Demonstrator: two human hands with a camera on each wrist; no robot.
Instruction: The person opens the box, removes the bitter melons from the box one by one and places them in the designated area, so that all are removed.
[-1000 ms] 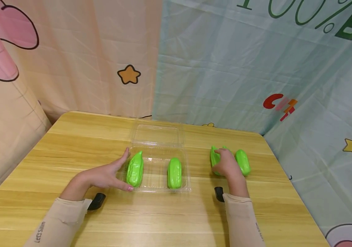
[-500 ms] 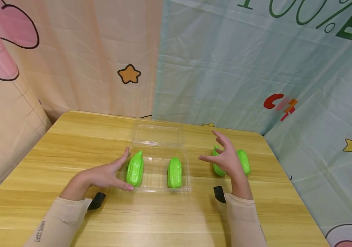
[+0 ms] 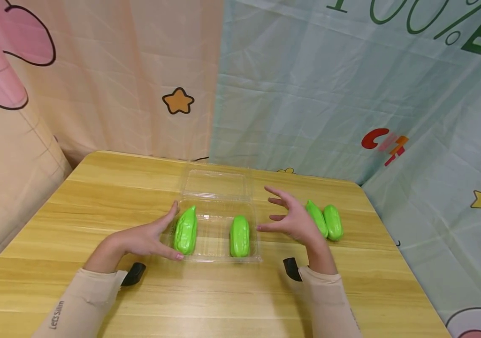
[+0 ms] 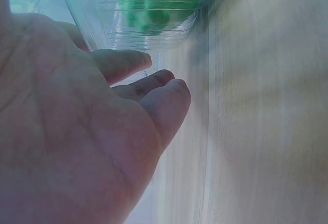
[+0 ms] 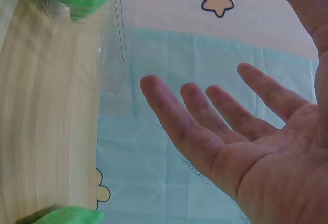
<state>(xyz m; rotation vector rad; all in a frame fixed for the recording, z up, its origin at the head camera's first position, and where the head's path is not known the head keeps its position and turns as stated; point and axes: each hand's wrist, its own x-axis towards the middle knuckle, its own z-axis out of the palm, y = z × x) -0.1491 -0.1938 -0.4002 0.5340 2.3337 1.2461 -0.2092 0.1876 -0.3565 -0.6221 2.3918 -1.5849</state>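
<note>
A clear plastic clamshell box (image 3: 212,234) lies with its lid (image 3: 217,183) folded back on the wooden table. Inside it, a bright green, bumpy, gourd-like piece (image 3: 186,231) with a pointed tip lies at the left, and a rounder-looking green piece (image 3: 240,236) at the right. My left hand (image 3: 145,241) rests against the box's left side, thumb and fingers spread. My right hand (image 3: 295,221) hovers beside the box's right edge, fingers extended and holding nothing. Right of it lie two more green pieces (image 3: 316,218) (image 3: 333,222), side by side; the hand partly covers the nearer one.
The wooden table (image 3: 206,300) ends at a back edge close behind the lid. Printed cloth curtains (image 3: 291,94) hang behind it and at both sides.
My right hand has let go of a green piece beside the box and moved left toward the box, fingers spreading. That piece now lies nearer the rightmost one. The left hand keeps its place.
</note>
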